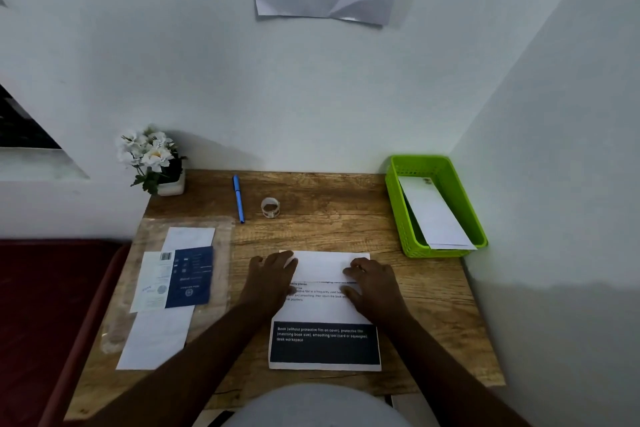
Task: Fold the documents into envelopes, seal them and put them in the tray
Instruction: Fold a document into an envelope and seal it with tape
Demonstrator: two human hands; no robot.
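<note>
A printed document (323, 343) lies on the wooden desk in front of me, its far part folded over toward me so a blank white flap (322, 265) shows. My left hand (272, 274) presses flat on the flap's left end. My right hand (375, 282) presses on its right end, thumb on the printed page. A green plastic tray (398, 204) stands at the desk's far right corner with a white envelope (433, 215) leaning inside. At the left, white envelopes (156, 340) and a dark blue leaflet (190, 277) rest on a clear plastic sleeve.
A blue pen (238, 198) and a roll of clear tape (270, 207) lie near the back of the desk. A pot of white flowers (154, 159) stands at the back left corner. Walls close the back and right sides. A red surface (45, 305) adjoins the left.
</note>
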